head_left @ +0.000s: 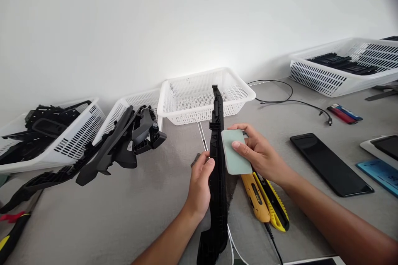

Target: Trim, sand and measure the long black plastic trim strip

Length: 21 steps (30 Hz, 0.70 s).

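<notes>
My left hand [200,182] is closed around a long black plastic trim part [218,190], which runs lengthwise away from me. Held in my right hand [264,155] is a pale green rectangular pad [236,161], thumb on its face and fingers mostly hidden behind. The pad's left edge lies right beside the trim part; whether they touch I cannot tell. Below the right hand, a yellow-orange corded tool [256,201] lies on the table alongside a yellow-and-black utility knife [273,205].
White baskets line the wall: one [177,116] behind the part, others holding black plastic parts [124,140] at left and right [329,85]. A black phone [331,163], a black cable [292,91] and lighters [343,115] lie at right. Red- and yellow-handled tools [15,232] lie far left.
</notes>
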Motion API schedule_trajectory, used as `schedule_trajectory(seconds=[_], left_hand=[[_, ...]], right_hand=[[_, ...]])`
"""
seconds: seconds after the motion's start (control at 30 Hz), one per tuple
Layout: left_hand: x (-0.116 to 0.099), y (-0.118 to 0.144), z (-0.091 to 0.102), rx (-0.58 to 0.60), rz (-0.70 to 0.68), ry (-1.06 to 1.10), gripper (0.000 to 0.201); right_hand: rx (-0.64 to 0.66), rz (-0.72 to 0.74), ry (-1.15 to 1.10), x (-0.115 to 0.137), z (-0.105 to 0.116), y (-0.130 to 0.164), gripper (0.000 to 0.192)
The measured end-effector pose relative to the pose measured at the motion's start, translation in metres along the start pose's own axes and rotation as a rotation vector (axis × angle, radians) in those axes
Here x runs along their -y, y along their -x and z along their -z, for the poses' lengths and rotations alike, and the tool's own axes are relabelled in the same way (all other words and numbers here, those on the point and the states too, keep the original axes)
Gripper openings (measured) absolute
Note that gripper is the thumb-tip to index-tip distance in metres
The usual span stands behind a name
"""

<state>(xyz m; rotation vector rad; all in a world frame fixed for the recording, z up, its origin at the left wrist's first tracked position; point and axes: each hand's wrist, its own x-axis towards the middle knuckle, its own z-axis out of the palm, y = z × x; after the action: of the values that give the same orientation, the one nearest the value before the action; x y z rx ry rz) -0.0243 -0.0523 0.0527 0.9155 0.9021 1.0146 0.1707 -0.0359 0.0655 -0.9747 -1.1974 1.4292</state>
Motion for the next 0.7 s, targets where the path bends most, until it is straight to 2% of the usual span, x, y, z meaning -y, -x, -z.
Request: schedule_trajectory(seconds=[0.2, 0.37, 0.6, 0.7], left_hand=[[-0.0017, 0.0020, -0.0012, 0.058, -0.040, -0.047, 0.038], [0.0007, 0.0025, -0.0017, 0.054, -0.041, -0.048, 0.037], [0.0024, 0.0030, -0.0031, 0.059, -0.064, -0.091, 0.033], [0.0020, 0.0045, -0.0010, 0.060, -0.047, -0.093, 0.035]], right_hand=[[-0.093, 0.064, -0.028, -0.0066, -0.0068, -0.0027, 0.058], [0.030, 0.016, -0.046, -0.0056, -0.0054, -0.0025, 0.054], [0.098, -0.013, -0.047, 0.0002, -0.0033, -0.0035, 0.051], [0.023, -0.011, -0.038, 0.0005, -0.0023, -0.0033, 0.052]])
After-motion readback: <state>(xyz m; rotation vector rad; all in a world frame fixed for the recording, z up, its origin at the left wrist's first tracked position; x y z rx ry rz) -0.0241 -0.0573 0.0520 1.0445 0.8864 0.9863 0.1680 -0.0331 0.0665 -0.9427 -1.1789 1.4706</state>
